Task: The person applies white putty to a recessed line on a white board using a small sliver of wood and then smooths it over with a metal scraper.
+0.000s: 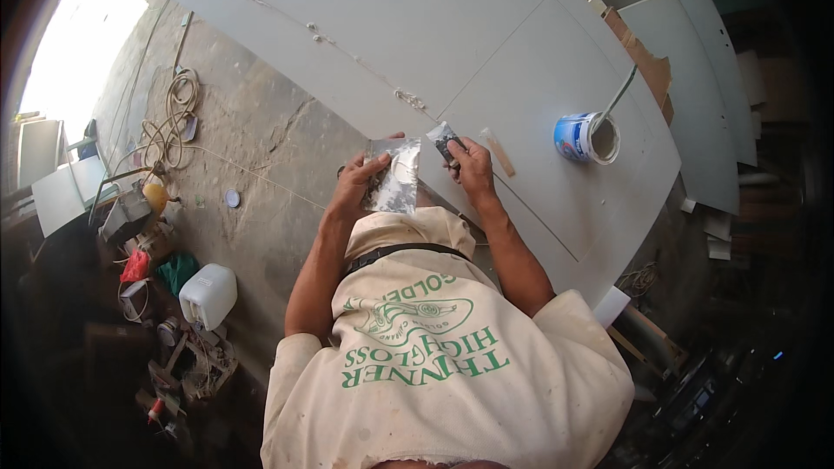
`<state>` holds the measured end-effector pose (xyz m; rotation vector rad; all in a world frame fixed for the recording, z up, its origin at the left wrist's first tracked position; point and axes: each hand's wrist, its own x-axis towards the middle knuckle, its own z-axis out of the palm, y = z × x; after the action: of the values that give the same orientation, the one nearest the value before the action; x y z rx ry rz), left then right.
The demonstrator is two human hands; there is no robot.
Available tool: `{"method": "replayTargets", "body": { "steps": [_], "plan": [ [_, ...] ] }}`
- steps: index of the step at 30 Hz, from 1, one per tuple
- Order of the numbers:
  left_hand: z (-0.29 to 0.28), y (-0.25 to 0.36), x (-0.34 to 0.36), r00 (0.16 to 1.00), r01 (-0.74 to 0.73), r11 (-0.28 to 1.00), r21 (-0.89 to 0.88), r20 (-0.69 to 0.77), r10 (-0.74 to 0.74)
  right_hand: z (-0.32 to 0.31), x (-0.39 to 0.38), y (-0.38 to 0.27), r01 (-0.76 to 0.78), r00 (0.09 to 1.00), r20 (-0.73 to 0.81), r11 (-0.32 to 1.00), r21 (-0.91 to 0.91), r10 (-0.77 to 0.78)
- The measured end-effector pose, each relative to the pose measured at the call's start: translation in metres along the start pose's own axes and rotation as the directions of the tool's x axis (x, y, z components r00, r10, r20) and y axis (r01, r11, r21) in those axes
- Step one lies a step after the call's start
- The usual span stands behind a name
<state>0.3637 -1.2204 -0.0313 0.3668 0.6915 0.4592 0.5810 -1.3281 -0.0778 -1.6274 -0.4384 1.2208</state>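
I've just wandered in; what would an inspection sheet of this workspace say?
Surface: large light-grey panel with seams; lumpy white filler along one.
Work things: paste-smeared plate, scraper; open blue-and-white can with a stick in it, on the panel.
Clutter: white jerrycan, red bag and mixed items at lower left.
Hands: left hand holds the plate, right hand the scraper.
Cables: beige cord looped on the floor; whether electrical, unclear.
Surroundings: concrete floor, bright opening upper left, boards at right.

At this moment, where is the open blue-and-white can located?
In the head view, the open blue-and-white can is on the pale grey panel, to the right of the right hand, beyond the flat brown strip.
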Motion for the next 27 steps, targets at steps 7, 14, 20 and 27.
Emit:
{"method": "replayTargets", "body": {
  "steps": [7, 14, 20, 27],
  "plan": [
    [-0.099, 0.010, -0.039, 0.970, -0.221, 0.967, -0.129, -0.130, 0.204, -0.006, 0.033, 0.001, -0.031, 0.994, -0.110, 0.974, -0.226, 0.006],
    [-0.133, 0.027, -0.084, 0.902, -0.423, 0.831, -0.362, -0.258, 0.347, 0.019, 0.067, -0.019, -0.013, 0.997, -0.076, 0.953, -0.303, -0.011],
    [-0.193, 0.063, -0.080, 0.894, -0.432, 0.810, -0.396, -0.072, 0.442, 0.079, 0.118, -0.047, 0.028, 0.994, -0.082, 0.921, -0.389, -0.065],
    [-0.234, 0.160, -0.069, 0.882, -0.471, 0.812, -0.343, -0.155, 0.446, 0.180, 0.188, -0.095, 0.023, 0.994, -0.088, 0.921, -0.390, -0.062]
  ]
}}
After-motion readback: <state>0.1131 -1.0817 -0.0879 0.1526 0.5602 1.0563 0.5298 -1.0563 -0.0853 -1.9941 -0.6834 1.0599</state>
